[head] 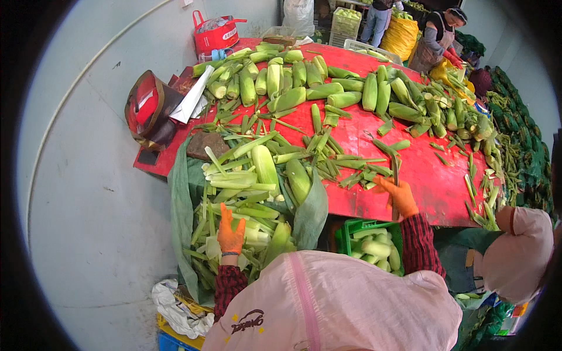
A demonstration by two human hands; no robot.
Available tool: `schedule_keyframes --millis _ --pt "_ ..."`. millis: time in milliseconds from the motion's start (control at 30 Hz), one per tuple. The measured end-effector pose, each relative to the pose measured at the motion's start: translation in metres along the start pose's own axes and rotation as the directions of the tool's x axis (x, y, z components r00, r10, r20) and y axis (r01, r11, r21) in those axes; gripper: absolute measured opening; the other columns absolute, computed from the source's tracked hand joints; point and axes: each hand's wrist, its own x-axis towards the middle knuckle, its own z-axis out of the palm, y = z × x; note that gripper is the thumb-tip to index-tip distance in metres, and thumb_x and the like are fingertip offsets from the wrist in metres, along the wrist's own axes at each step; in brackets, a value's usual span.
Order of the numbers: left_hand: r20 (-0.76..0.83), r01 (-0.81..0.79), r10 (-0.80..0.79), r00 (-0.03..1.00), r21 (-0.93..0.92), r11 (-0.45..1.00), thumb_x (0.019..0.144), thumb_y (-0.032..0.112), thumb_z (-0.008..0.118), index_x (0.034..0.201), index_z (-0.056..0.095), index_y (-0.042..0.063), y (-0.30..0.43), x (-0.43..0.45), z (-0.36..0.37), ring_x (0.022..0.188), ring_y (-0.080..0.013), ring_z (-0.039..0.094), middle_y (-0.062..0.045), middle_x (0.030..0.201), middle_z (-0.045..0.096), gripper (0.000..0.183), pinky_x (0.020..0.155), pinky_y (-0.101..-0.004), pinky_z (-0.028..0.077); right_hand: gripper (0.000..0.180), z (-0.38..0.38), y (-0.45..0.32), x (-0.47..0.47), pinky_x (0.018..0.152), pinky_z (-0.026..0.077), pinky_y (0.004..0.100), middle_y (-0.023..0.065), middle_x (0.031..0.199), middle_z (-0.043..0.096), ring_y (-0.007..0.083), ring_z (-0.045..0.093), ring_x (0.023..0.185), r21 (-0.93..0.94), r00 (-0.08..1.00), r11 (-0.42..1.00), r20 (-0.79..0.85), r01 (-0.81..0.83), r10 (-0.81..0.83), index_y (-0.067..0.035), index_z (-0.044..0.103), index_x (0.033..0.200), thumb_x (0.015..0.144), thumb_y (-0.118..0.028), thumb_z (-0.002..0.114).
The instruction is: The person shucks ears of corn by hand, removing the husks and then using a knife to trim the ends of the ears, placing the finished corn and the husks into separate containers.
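My left hand (231, 234), in an orange glove, is spread over loose corn husks (257, 237) heaped in a green mesh sack (312, 210); nothing is visibly gripped in it. In my right hand (401, 196), also gloved in orange, is a long narrow knife-like tool (394, 169), upright over the near edge of the red table (423, 177). Two larger green corn ears, one pale ear (265, 169) and one darker ear (298, 180), lie on the sack's heap. Below my right hand, a green crate (349, 228) holds peeled corn ears (376, 249).
Unpeeled corn ears (322, 91) line the table's far side, with cut husk pieces (322, 147) nearer. A stone (206, 145) sits at the sack's back rim. A brown bag (151, 109) stands left. Co-workers are at right (520, 254) and far right (437, 41).
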Motion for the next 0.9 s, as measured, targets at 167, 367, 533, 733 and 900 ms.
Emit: schedule_keyframes --millis 167,367,533,733,900 --pt "-0.047 0.006 -0.004 0.999 0.039 0.999 0.086 0.013 0.067 0.153 0.024 0.015 -0.002 -0.005 0.007 0.124 -0.0288 0.054 -0.021 0.136 0.053 0.079 0.103 -0.0374 0.040 0.042 0.036 -0.046 0.138 0.041 0.042 0.0250 0.0069 0.088 0.072 0.0099 0.051 0.043 -0.019 0.976 0.976 0.019 0.218 -0.217 -0.002 0.066 0.118 0.088 -0.032 0.066" --pt "-0.194 0.329 -0.322 0.927 0.002 0.944 0.087 0.012 0.067 0.150 0.032 0.010 0.020 -0.066 -0.009 0.119 -0.0237 0.058 -0.020 0.131 0.058 0.072 0.098 -0.0335 0.044 0.048 0.144 -0.119 0.296 0.063 0.052 0.0408 0.0169 0.093 0.068 0.0242 0.067 0.066 -0.511 0.914 0.759 0.190 0.405 -0.359 -0.012 0.063 0.123 0.080 -0.033 0.067" --pt "-0.344 0.402 -0.395 0.852 -0.053 0.914 0.088 0.012 0.067 0.147 0.039 0.010 0.013 -0.124 -0.010 0.105 -0.0173 0.063 -0.014 0.121 0.065 0.066 0.091 -0.0308 0.049 0.062 0.237 -0.107 0.431 0.076 0.054 0.0447 0.0175 0.121 0.061 0.0340 0.066 0.092 -0.691 0.575 0.177 0.400 0.701 -0.714 -0.012 0.047 0.139 0.081 -0.023 0.066" --pt "-0.380 0.540 -0.508 0.773 -0.028 0.841 0.088 0.014 0.070 0.145 0.043 0.011 0.029 -0.166 0.001 0.100 -0.0144 0.063 -0.010 0.115 0.067 0.064 0.087 -0.0282 0.050 0.039 0.312 -0.092 0.481 0.060 0.056 0.0438 0.0283 0.119 0.053 0.0370 0.068 0.069 -0.812 0.663 0.121 0.370 0.571 -0.651 -0.005 0.043 0.124 0.086 -0.008 0.053" --pt "-0.334 0.587 -0.526 0.782 0.108 0.803 0.089 0.015 0.069 0.146 0.042 0.012 0.019 -0.165 0.007 0.102 -0.0129 0.061 -0.008 0.115 0.066 0.063 0.086 -0.0273 0.050 0.045 0.332 -0.076 0.493 0.059 0.056 0.0415 0.0251 0.110 0.060 0.0377 0.067 0.066 -0.781 0.709 0.245 0.324 0.574 -0.627 -0.003 0.046 0.127 0.086 -0.014 0.057"
